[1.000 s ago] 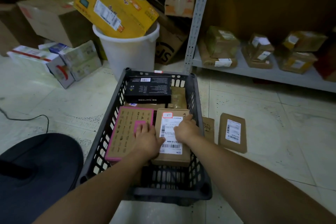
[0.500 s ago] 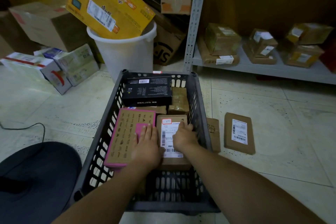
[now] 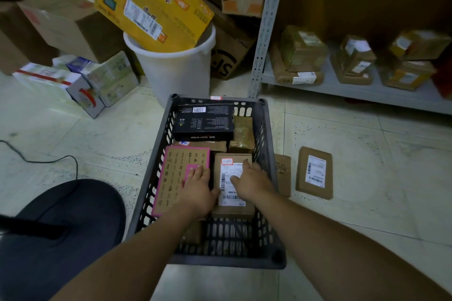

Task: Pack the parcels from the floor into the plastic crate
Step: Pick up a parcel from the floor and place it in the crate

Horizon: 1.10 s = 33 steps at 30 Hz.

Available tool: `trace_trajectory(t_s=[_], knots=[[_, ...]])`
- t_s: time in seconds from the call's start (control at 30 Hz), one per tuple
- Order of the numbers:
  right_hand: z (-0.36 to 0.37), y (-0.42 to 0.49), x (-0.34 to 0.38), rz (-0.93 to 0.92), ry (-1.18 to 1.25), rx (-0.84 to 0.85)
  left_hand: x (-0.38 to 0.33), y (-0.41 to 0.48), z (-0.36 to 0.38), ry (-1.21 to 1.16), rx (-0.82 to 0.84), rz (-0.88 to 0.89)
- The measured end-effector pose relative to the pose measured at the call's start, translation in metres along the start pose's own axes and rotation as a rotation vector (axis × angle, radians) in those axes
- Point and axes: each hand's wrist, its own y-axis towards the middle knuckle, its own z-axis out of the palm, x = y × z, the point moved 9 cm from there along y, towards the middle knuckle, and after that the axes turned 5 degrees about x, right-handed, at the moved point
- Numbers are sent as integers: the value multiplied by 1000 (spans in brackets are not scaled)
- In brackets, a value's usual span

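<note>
A dark plastic crate point(image 3: 156, 154) stands on the floor in front of me. Inside lie a black box point(image 3: 204, 124), a taped brown parcel point(image 3: 242, 137), a pink-edged cardboard box point(image 3: 178, 173) and a brown labelled parcel point(image 3: 231, 203). My left hand point(image 3: 198, 188) rests flat on the pink-edged box, fingers spread. My right hand point(image 3: 252, 181) lies flat on the labelled parcel's top. Neither hand grips anything. On the floor right of the crate lie a narrow brown parcel point(image 3: 283, 176) and a flat labelled parcel point(image 3: 314, 173).
A white bucket point(image 3: 176, 73) holding a yellow box point(image 3: 151, 2) stands behind the crate. Cartons point(image 3: 80, 80) are piled at the left. A metal shelf point(image 3: 367, 90) with taped parcels runs along the right. My dark-clothed knee point(image 3: 61, 234) is at lower left, beside a black cable point(image 3: 49, 161).
Both hands have stayed on the two front boxes, shifting slightly; the labelled parcel has settled a little lower and flatter in the crate. The camera view shifted slightly.
</note>
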Motion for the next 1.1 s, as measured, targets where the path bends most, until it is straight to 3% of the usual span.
trace_trajectory(t_s=[0.33, 0.6, 0.83, 1.1], knots=[[-129, -153, 7, 58, 156, 85, -101, -120, -104, -54, 198, 91], [-233, -239, -39, 151, 187, 70, -187, -188, -164, -105, 235, 170], [-291, -220, -130, 151, 179, 68, -287, -167, -152, -148, 208, 197], [-313, -125, -251, 111, 115, 154, -355, -73, -58, -173, 258, 5]])
